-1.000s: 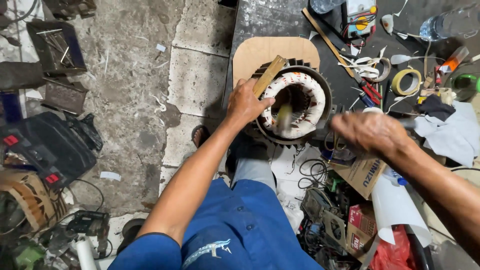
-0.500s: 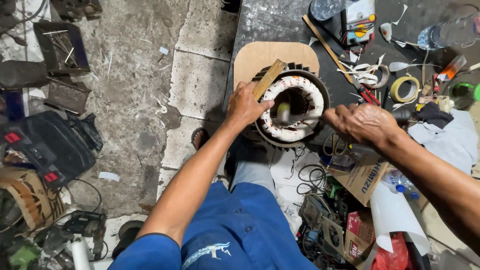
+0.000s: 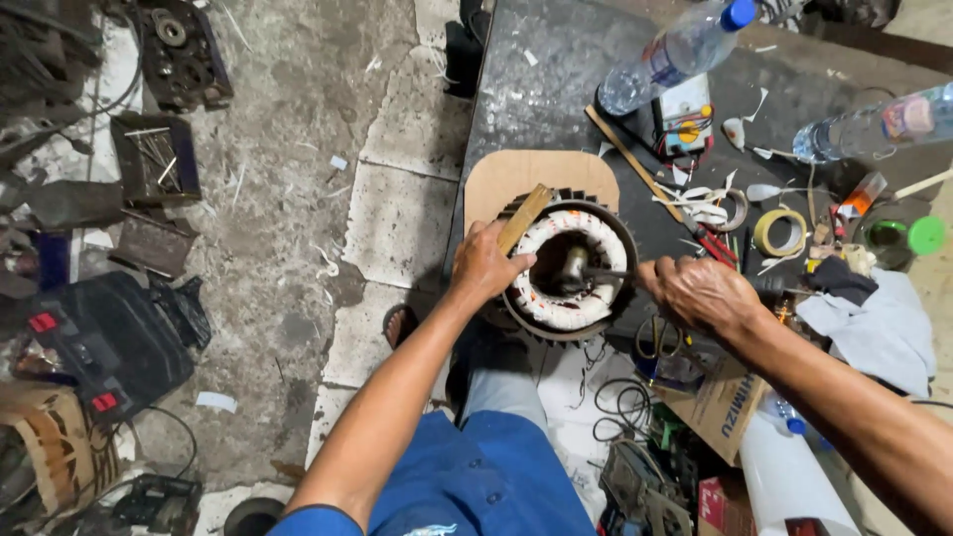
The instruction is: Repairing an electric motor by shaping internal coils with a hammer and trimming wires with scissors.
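Note:
A round motor stator [image 3: 568, 269] with white-wrapped windings and a dark finned shell stands on a brown board [image 3: 506, 174] at the edge of a dark workbench. My left hand [image 3: 483, 264] grips a flat wooden stick [image 3: 522, 218] against the stator's left rim. My right hand [image 3: 701, 293] holds a thin dark tool [image 3: 606, 272] whose tip reaches into the stator's bore from the right. My blue-trousered legs are below.
The bench [image 3: 556, 69] carries two plastic water bottles [image 3: 675, 55], a small meter [image 3: 685, 124], a long wooden stick [image 3: 630, 159], tape rolls [image 3: 780, 231], a green lid [image 3: 927, 234] and a cloth [image 3: 874, 328]. Cardboard boxes and cables lie below right. Metal parts and black cases crowd the concrete floor at left.
My right hand has moved left and up to the stator, and its tool now points into the bore. My left hand has stayed on the stick at the rim.

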